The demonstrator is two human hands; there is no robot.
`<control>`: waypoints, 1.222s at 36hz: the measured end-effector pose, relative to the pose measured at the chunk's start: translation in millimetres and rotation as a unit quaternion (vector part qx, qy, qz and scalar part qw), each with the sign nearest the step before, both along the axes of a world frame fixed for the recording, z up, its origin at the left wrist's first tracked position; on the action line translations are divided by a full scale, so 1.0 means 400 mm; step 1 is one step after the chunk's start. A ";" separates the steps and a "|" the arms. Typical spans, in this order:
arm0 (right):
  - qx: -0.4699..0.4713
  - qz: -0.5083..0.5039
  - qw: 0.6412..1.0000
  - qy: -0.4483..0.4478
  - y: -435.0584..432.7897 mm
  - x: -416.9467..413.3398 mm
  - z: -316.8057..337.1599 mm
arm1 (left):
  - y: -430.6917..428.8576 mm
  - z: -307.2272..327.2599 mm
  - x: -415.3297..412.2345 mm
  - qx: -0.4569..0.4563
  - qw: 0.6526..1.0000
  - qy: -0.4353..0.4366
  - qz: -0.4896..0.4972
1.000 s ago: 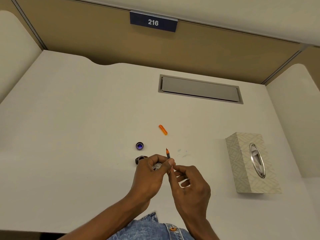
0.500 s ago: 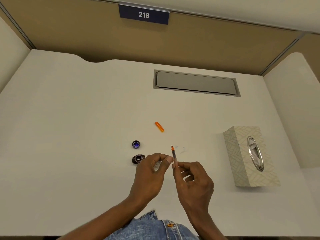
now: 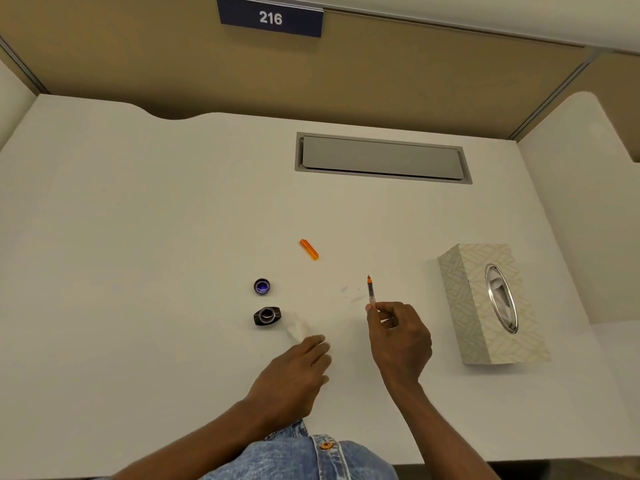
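My right hand (image 3: 398, 337) pinches a thin pen (image 3: 370, 291) with an orange collar and a clear barrel, tip pointing away from me above the white desk (image 3: 138, 237). My left hand (image 3: 294, 372) lies low over the desk with relaxed fingers, its fingertips at a blurred white tissue (image 3: 299, 329). An open ink bottle (image 3: 266, 316) stands just left of the tissue. Its round cap (image 3: 261, 286) lies behind it, blue inside. An orange pen cap (image 3: 309, 249) lies further back.
A patterned tissue box (image 3: 485, 303) with a silver oval opening sits at the right. A grey flap (image 3: 381, 157) is set into the desk at the back. Faint ink smudges (image 3: 349, 294) mark the desk near the pen. Partition walls close in the desk.
The hands have parted. My left hand dropped toward the desk with the tissue, away from the pen. My right hand carried the pen to the right.
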State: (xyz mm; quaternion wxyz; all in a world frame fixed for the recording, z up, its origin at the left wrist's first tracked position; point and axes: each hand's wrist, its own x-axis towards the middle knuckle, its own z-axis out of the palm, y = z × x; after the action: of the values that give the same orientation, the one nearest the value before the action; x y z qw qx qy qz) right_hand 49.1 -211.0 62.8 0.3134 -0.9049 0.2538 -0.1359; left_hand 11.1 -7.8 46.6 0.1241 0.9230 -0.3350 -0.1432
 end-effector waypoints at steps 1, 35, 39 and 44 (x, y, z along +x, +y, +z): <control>-0.002 -0.007 1.000 0.007 -0.005 0.006 -0.011 | 0.005 -0.009 -0.003 0.006 1.000 -0.001 -0.002; -0.063 -0.008 0.996 0.064 -0.004 0.053 -0.146 | 0.018 -0.035 -0.001 0.024 0.999 0.030 0.013; -0.072 -0.003 0.995 0.064 -0.004 0.051 -0.146 | 0.013 -0.026 0.002 0.027 0.999 0.025 0.013; -0.071 -0.001 0.996 0.051 -0.001 0.044 -0.144 | 0.014 -0.034 0.001 0.023 0.999 0.031 0.016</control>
State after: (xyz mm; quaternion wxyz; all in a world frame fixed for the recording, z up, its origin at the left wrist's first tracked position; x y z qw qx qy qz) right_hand 66.6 -211.4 5.2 0.2354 -0.9302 0.2601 -0.1079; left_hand 11.7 -2.2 33.1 0.1149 0.9259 -0.3132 -0.1771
